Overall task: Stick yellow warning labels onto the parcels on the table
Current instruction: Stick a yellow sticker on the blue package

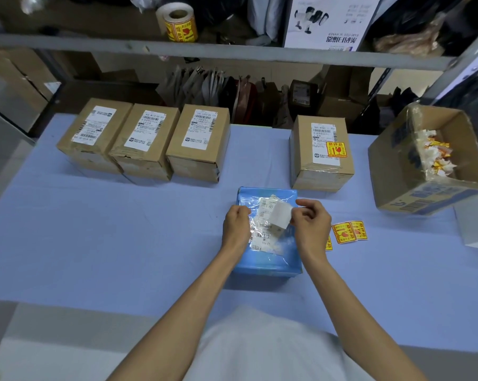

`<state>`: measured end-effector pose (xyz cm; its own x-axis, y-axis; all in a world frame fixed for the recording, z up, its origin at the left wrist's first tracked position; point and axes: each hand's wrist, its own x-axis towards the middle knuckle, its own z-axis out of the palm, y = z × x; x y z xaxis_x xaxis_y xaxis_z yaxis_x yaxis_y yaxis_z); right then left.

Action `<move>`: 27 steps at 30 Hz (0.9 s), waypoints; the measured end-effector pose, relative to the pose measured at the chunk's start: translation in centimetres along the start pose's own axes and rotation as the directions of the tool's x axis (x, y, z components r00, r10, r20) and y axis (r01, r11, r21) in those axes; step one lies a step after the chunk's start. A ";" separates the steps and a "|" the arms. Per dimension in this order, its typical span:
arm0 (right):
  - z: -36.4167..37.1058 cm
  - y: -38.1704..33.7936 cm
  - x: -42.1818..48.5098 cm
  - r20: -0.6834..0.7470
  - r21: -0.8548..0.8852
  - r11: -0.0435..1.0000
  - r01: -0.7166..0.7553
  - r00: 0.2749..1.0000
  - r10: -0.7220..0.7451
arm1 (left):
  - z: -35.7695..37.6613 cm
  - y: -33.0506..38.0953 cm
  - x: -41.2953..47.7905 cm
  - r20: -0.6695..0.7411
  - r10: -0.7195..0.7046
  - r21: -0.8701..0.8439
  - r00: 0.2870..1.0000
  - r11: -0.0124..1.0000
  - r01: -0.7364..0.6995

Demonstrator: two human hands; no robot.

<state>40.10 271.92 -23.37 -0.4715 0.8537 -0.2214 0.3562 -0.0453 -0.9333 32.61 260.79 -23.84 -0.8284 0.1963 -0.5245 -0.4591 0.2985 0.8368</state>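
Note:
A blue plastic-wrapped parcel [268,261] lies in the middle of the table under both hands. My right hand [312,221] pinches a white strip of label backing [280,214], seen from its blank side, above the parcel's shipping label. My left hand [236,224] rests on the parcel's left side with fingers curled; whether it grips anything I cannot tell. Loose yellow warning labels [349,232] lie just right of my right hand. Three brown parcels [147,141] stand in a row at the back left, showing only white shipping labels. A fourth brown parcel [321,152] carries a yellow label [336,149].
An open cardboard box [430,160] with crumpled backing scraps stands at the right. A roll of yellow labels [178,22] sits on the shelf above the table. Bags and cartons fill the space behind the blue table [95,237].

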 end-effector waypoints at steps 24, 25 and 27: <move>0.8 -0.3 -1.0 0.023 0.002 1.000 0.028 0.999 -0.028 | 0.4 1.1 -2.3 0.099 0.416 0.427 0.904 0.803 -0.417; 0.8 -0.4 -1.1 0.016 -0.007 1.000 0.029 0.999 -0.029 | 0.5 1.0 -2.5 0.187 0.437 0.479 0.880 0.741 -0.470; 0.8 -0.6 -1.2 -0.002 -0.017 0.999 0.036 0.999 -0.036 | 0.7 0.9 -2.7 0.331 0.456 0.549 0.826 0.618 -0.562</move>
<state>39.81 270.49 -22.78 -0.4820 0.8560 -0.1870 0.3529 -0.0057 -0.9357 34.68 261.16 -21.80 -0.7874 0.6077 -0.1034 0.3581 0.5874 0.7258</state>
